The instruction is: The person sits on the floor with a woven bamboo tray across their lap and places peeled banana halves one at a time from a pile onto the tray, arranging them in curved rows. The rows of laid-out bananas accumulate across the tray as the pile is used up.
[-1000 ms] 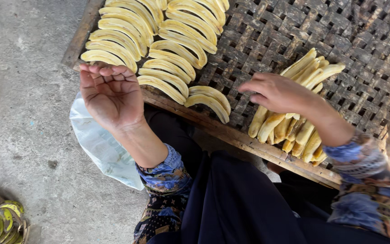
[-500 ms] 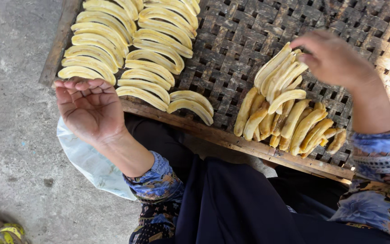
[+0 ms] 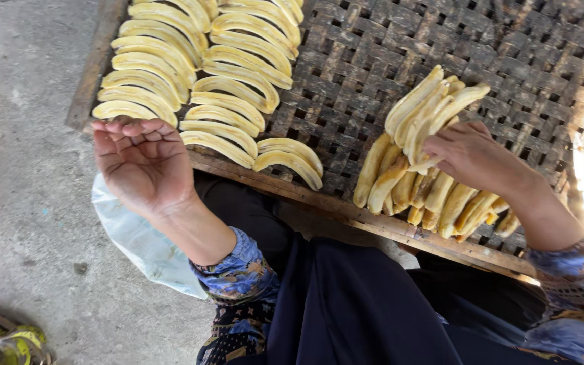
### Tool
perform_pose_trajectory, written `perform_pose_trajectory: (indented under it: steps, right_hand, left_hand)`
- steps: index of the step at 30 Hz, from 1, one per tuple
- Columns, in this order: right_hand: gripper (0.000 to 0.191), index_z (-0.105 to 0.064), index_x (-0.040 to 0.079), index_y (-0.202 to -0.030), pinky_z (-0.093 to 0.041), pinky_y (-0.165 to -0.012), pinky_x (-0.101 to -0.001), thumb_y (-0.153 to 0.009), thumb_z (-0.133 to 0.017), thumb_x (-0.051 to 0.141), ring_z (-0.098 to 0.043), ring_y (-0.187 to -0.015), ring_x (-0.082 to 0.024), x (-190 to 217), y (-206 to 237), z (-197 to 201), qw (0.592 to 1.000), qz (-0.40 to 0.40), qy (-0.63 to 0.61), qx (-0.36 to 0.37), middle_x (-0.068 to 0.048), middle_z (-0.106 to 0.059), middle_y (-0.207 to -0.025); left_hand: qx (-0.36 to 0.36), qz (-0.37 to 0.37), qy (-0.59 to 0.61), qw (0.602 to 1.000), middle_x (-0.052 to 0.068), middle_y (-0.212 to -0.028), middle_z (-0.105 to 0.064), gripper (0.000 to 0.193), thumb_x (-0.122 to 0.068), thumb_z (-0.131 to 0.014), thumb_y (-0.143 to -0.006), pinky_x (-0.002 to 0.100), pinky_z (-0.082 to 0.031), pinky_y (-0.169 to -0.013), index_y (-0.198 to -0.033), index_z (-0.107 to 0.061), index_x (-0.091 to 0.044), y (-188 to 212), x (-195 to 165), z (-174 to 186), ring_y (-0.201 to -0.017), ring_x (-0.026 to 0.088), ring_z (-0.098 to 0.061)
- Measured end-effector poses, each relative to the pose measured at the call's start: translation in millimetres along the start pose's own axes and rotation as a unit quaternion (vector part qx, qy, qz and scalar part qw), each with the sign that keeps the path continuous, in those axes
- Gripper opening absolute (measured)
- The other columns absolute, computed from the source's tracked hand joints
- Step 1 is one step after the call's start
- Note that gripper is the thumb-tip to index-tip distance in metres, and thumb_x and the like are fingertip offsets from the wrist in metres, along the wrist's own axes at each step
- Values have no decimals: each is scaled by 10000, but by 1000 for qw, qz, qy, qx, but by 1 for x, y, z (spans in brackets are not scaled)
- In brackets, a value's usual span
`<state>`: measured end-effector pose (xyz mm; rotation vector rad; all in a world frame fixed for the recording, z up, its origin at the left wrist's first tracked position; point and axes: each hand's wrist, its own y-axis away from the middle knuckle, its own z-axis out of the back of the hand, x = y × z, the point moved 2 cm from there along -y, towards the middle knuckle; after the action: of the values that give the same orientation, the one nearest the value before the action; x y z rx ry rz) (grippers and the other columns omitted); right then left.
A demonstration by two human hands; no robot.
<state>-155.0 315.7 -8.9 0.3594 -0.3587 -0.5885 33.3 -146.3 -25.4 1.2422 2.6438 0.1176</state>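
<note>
My right hand [image 3: 471,157] closed its fingers [image 3: 441,145] round a few slices [image 3: 427,108] lifted off the pile [image 3: 427,192] near the tray's [image 3: 386,61] front edge, while my left hand [image 3: 144,165] hovered open, palm up, holding nothing.

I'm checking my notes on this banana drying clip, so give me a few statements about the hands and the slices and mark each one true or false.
1. The left hand is empty, palm up. True.
2. The right hand rests on bare concrete. False: it is on the loose pile of banana slices, gripping several.
3. The rows of banana slices lie on a woven bamboo tray. True.
4. The loose pile sits left of the neat rows. False: it lies to their right.
5. The tray has a wooden frame edge nearest the person. True.
</note>
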Motion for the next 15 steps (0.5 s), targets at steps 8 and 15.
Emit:
perform_pose_trajectory:
  steps: [8, 15]
  right_hand:
    - [199, -597, 103, -1128, -526, -564, -283, -1014, -602, 265, -590, -664, -169, 63, -103, 16, 966, -1, -260, 17, -72, -650, -892]
    - [227, -630, 67, -1120, -523, -772, -442, -980, -653, 244, -664, -914, -281, 122, -203, -6, 961, 65, -268, -33, -102, -650, -1047]
  left_hand:
    - [-1, -6, 11, 1000, 19, -1010, -722, 236, -238, -512, -1111, 316, -542, -900, -1059, -700, -104, 0, 5, -1, -912, 155, -671]
    - [2, -10, 28, 1000, 16, -1002, -719, 214, -226, -522, -1106, 312, -535, -902, -1074, -701, -112, 1, -5, 0, -921, 149, -667]
